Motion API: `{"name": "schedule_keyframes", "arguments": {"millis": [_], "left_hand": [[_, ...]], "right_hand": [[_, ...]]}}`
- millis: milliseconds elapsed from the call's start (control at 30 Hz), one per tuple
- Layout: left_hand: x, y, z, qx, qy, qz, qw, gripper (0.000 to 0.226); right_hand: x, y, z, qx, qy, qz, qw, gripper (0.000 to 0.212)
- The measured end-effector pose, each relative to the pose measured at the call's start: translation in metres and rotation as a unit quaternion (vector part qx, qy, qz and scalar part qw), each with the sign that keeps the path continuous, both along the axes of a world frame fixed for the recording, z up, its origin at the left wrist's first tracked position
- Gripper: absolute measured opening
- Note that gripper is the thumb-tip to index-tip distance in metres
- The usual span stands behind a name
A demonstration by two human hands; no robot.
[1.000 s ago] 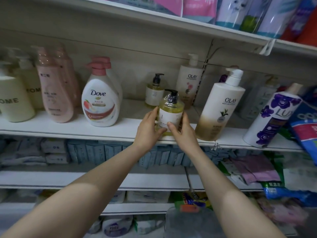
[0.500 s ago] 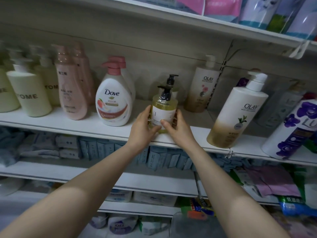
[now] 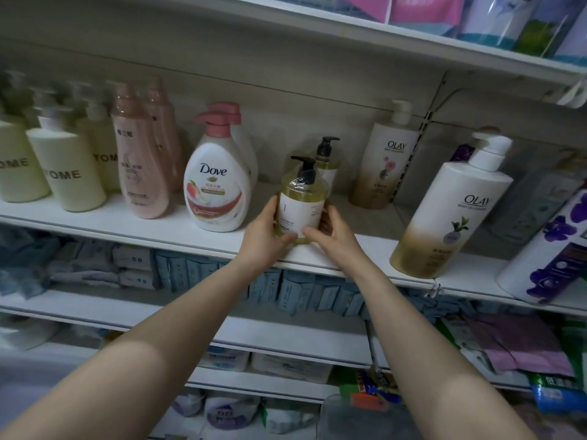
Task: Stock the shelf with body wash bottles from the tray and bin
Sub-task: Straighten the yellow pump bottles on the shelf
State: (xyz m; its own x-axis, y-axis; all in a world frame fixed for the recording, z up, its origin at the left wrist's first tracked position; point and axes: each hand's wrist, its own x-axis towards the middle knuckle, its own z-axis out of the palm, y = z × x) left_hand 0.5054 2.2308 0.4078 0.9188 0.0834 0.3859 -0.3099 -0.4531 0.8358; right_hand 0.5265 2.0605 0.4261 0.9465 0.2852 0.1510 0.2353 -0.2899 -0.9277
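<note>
Now both the left hand (image 3: 265,236) and right hand (image 3: 333,231) grip the amber bottle (image 3: 301,201) near the shelf (image 3: 127,223) edge. Pushed far too hard, it might topple the matching bottle (image 3: 327,160) just behind.

Pale creams, pinks, amber and purple are shown along a white shelf (image 3: 127,222).

An amber bottle (image 3: 301,201) is topped by a black pump and fronted by a white label. Beside it, a white Dove bottle (image 3: 217,188) is marked with a pink cap and peach motif. White-to-gold fading is seen on the Olay bottle (image 3: 451,214); purple flowers are printed on a white bottle (image 3: 552,249). Cream bottles (image 3: 66,173) carry grey lettering.
</note>
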Motion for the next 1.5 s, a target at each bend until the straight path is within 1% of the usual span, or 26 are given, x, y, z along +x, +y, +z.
{"name": "schedule_keyframes", "arguments": {"millis": [133, 233, 467, 667, 733, 800, 867, 900, 967, 1033, 1067, 1100, 1200, 1300, 1333, 1400, 1433, 1500], "left_hand": [[0.001, 0.001, -0.002, -0.007, 0.020, 0.001, 1.000, 0.080], [0.001, 0.001, -0.001, -0.018, 0.038, -0.004, 0.999, 0.082], [0.000, 0.003, 0.000, -0.015, 0.045, -0.011, 0.999, 0.083], [-0.002, 0.004, 0.001, -0.021, 0.043, -0.023, 0.999, 0.077], [-0.002, 0.005, 0.001, -0.038, 0.058, -0.043, 0.997, 0.074], [-0.003, 0.006, 0.004, -0.076, 0.068, -0.063, 0.993, 0.074], [-0.007, 0.004, 0.017, -0.114, 0.063, -0.064, 0.989, 0.067], [-0.009, 0.002, 0.028, -0.129, 0.055, -0.056, 0.989, 0.060], [-0.006, -0.001, 0.053, -0.145, 0.038, -0.034, 0.988, 0.048], [0.001, -0.003, 0.075, -0.152, 0.030, -0.026, 0.988, 0.037], [0.007, -0.004, 0.087, -0.157, 0.038, -0.017, 0.987, 0.035], [0.014, -0.005, 0.097, -0.164, 0.053, -0.007, 0.985, 0.037], [0.059, -0.004, 0.125, -0.169, 0.115, -0.005, 0.979, 0.053], [0.103, -0.004, 0.139, -0.185, 0.148, 0.007, 0.971, 0.037], [0.109, -0.004, 0.138, -0.191, 0.155, 0.004, 0.969, 0.037], [0.115, -0.005, 0.134, -0.164, 0.170, -0.011, 0.972, 0.045], [0.118, -0.005, 0.129, -0.155, 0.178, -0.012, 0.972, 0.048], [0.126, -0.006, 0.120, -0.168, 0.203, -0.018, 0.964, 0.052]], "right_hand": [[-0.002, -0.001, 0.002, 0.021, 0.008, 0.003, 1.000, 0.062], [-0.002, -0.001, 0.001, 0.023, 0.008, 0.001, 1.000, 0.063], [0.001, -0.002, 0.000, 0.015, 0.008, -0.009, 1.000, 0.065], [0.001, -0.002, -0.001, 0.014, 0.008, -0.015, 1.000, 0.064], [0.001, -0.001, 0.000, 0.017, 0.017, -0.014, 1.000, 0.057], [0.004, -0.001, 0.000, 0.026, 0.032, -0.020, 0.999, 0.044], [0.007, 0.000, 0.004, 0.053, 0.037, -0.052, 0.997, 0.034], [0.010, 0.002, 0.007, 0.070, 0.035, -0.077, 0.994, 0.034], [0.017, 0.005, 0.018, 0.090, 0.024, -0.134, 0.987, 0.044], [0.026, 0.006, 0.033, 0.078, 0.015, -0.188, 0.979, 0.046], [0.033, 0.005, 0.041, 0.064, 0.011, -0.210, 0.976, 0.045], [0.043, 0.004, 0.047, 0.055, 0.001, -0.222, 0.973, 0.044], [0.077, 0.004, 0.062, 0.055, -0.051, -0.235, 0.969, 0.040], [0.105, 0.004, 0.072, 0.038, -0.032, -0.236, 0.970, 0.041], [0.113, 0.004, 0.074, 0.030, -0.026, -0.229, 0.973, 0.042], [0.124, 0.003, 0.076, 0.000, -0.007, -0.214, 0.977, 0.043], [0.128, 0.003, 0.078, -0.014, 0.002, -0.206, 0.978, 0.040], [0.136, 0.004, 0.080, -0.024, 0.020, -0.202, 0.979, 0.027]]}}
